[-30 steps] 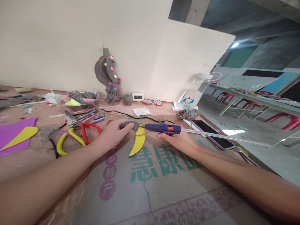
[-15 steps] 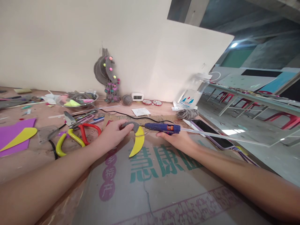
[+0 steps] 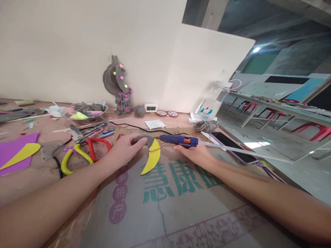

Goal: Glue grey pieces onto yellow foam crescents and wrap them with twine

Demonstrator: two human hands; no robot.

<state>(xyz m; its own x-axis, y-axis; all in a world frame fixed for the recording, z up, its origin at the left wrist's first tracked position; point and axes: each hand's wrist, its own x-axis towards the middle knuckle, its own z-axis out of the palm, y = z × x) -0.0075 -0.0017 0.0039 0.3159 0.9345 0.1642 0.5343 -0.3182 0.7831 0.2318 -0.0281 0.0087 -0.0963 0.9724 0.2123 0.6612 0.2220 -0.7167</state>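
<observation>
My left hand [image 3: 128, 147] pinches the upper, yarn-wrapped end of a yellow crescent [image 3: 153, 159]. Grey yarn covers that end, and a loose strand crosses the yellow part just below. My right hand [image 3: 192, 151] is closed around a blue glue gun [image 3: 178, 140] with a long clear glue stick out of its back. The gun's nozzle points left, close beside the wrapped part; whether it touches cannot be made out. Both hands are above a printed cardboard sheet [image 3: 134, 210].
Yellow-handled pliers [image 3: 67, 162], red-handled pliers [image 3: 91, 150] and a purple sheet [image 3: 15, 148] lie left. Behind are a bowl [image 3: 103, 109], yarn ball [image 3: 139, 111], small clock [image 3: 150, 107] and bottle [image 3: 213, 100]. A phone [image 3: 234, 148] and yarn coil [image 3: 205, 126] are right.
The yellow crescent has turned slightly, showing more of its face, and its lower tip has shifted a little left. Both hands keep their holds. The whole view has shifted slightly.
</observation>
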